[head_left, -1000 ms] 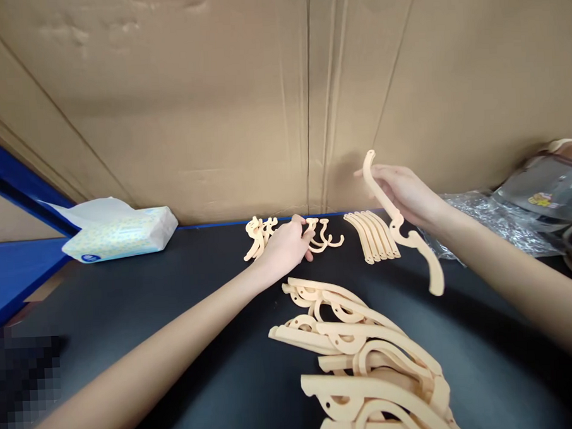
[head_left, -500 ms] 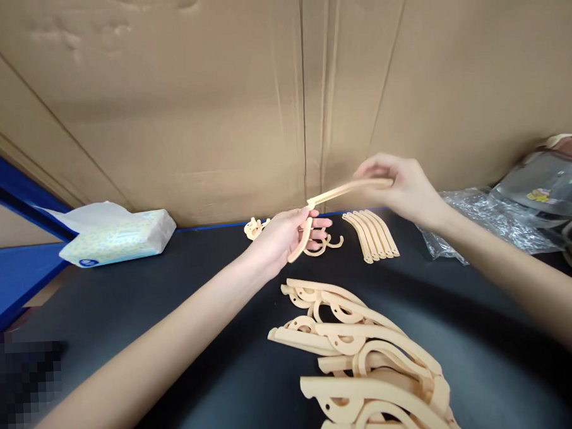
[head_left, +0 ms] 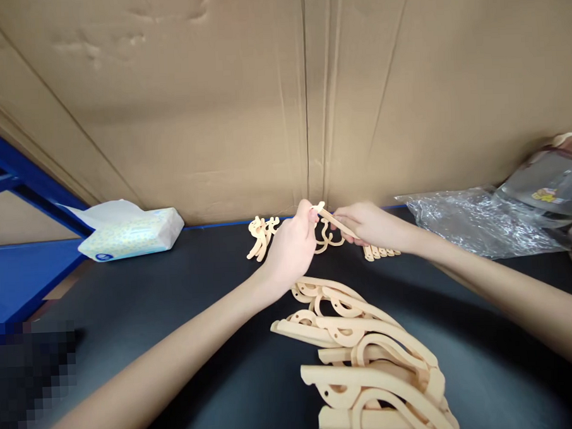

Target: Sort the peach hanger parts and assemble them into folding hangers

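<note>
I have the right hand [head_left: 376, 226] grasping the pale curved strip [head_left: 339, 223], its left end meeting the pinched fingertips of my left hand [head_left: 288, 255], whose exact grip is hidden. I judge this a two-handed fitting or adjusting step, calling for steady alignment. The strip tilts above the far middle of the black tabletop [head_left: 199, 307]; my forearms converge from near left and right, left knuckles up.

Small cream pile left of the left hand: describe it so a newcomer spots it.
Behind the black table stands a cardboard wall. Near it, just left of the left hand, sits the small cream pile. Its short pieces lie tangled, unlike the long curved parts heaped nearer the camera.
</note>
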### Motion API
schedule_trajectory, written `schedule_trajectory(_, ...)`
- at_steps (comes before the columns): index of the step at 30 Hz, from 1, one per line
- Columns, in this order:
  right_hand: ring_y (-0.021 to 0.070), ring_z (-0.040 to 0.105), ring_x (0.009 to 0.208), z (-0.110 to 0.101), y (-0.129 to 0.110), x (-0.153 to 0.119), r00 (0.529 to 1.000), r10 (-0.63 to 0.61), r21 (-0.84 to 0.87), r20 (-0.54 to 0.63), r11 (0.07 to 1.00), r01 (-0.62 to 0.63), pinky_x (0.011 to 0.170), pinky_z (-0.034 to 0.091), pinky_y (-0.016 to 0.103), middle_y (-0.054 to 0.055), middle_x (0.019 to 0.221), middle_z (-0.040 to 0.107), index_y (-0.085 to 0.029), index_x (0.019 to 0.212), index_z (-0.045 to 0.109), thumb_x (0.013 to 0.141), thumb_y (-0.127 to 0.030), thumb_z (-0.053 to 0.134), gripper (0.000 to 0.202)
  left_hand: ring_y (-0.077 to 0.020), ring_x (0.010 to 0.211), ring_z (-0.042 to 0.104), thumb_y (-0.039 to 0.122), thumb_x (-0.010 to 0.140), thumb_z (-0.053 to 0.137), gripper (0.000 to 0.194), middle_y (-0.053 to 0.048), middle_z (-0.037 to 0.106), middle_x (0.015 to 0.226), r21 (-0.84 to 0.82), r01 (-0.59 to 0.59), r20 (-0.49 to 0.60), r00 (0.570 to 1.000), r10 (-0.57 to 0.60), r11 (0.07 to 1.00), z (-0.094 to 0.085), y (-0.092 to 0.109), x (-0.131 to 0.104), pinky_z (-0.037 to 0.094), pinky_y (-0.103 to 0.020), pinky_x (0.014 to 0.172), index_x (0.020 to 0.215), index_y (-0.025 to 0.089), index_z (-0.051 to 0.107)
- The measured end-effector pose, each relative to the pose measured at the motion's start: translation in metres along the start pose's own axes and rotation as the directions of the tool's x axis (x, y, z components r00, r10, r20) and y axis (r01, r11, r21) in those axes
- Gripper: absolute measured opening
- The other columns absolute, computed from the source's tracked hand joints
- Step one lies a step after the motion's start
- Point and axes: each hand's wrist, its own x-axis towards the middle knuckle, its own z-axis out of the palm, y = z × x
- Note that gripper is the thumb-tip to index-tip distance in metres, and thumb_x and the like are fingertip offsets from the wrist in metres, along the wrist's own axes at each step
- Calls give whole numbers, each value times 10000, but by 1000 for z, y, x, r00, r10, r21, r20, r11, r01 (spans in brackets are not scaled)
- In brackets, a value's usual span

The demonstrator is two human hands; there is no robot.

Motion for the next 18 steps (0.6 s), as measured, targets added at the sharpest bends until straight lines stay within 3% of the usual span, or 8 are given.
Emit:
schedule_trajectory(2, 109, 523, 444, -4, 12, 2, 999, 39, 61, -1, 997, -38, 486, 377, 233, 3, 577, 622, -168, 782, 616, 926, -245, 335, 324, -95, 519, 405, 318, 949, 427, 203, 48, 435, 580, 157, -108, -6, 994, 110, 982, -6, 1, -3, 311, -193, 516, 795, 210, 504)
schedule_trajectory(4, 128, 572, 530, -11, 27, 0, 993, 101, 94, -63, 991, -95, 539, 420, 247, 32, 672, 659, -153, 895, 629, 944, -283, 292, 365, -114, 590, 478, 314, 930, 422, 219, 25, 526, 649, 291, -129, -9, 990, 138, 948, -22, 6, -2, 340, -203, 538, 789, 207, 551)
schedule_trajectory(6, 162, 612, 688, -19, 44, -6, 974, 160, 114, -163, 983, -143, 632, 445, 278, 75, 832, 681, -151, 945, 623, 944, -306, 300, 358, -130, 637, 511, 306, 884, 470, 229, 4, 581, 695, 349, -53, -63, 995, 80, 936, -49, 10, 3, 343, -205, 533, 750, 195, 618)
schedule_trajectory(8, 172, 605, 692, -24, 60, -18, 936, 224, 199, -272, 965, -173, 654, 453, 302, 79, 871, 676, -163, 948, 602, 933, -353, 350, 316, -139, 690, 522, 307, 828, 541, 195, -11, 625, 752, 380, 35, -146, 989, 22, 924, -82, 12, 8, 355, -199, 550, 744, 189, 672)
schedule_trajectory(11, 172, 624, 701, -27, 77, -38, 916, 237, 304, -324, 943, -136, 687, 476, 324, 80, 1017, 681, -200, 1050, 528, 921, -422, 417, 280, -133, 622, 500, 301, 737, 636, 152, -44, 647, 764, 390, 209, -239, 963, -121, 897, -127, 6, 12, 349, -197, 492, 714, 166, 702)
schedule_trajectory(14, 226, 642, 925, -21, 85, -56, 926, 168, 136, -339, 982, -128, 808, 462, 367, 93, 1117, 668, -211, 1037, 516, 932, -378, 408, 225, -129, 582, 534, 314, 650, 727, 173, -76, 678, 792, 370, 330, -278, 931, -236, 868, -147, -5, 9, 398, -197, 463, 707, 154, 690)
schedule_trajectory(16, 260, 611, 1027, -14, 86, -64, 937, 109, -64, -332, 988, -138, 825, 452, 381, 105, 1141, 656, -202, 1029, 536, 929, -309, 395, 203, -147, 602, 582, 308, 609, 764, 210, -90, 692, 797, 359, 362, -282, 921, -270, 860, -148, -11, 8, 467, -219, 486, 706, 145, 675)
schedule_trajectory(18, 275, 617, 997, -7, 87, -69, 952, 69, -256, -299, 955, -149, 757, 459, 372, 111, 1109, 659, -190, 1017, 561, 919, -251, 377, 217, -161, 606, 606, 299, 584, 785, 240, -91, 691, 788, 364, 361, -280, 922, -269, 859, -143, -15, 8, 516, -252, 502, 708, 134, 662)
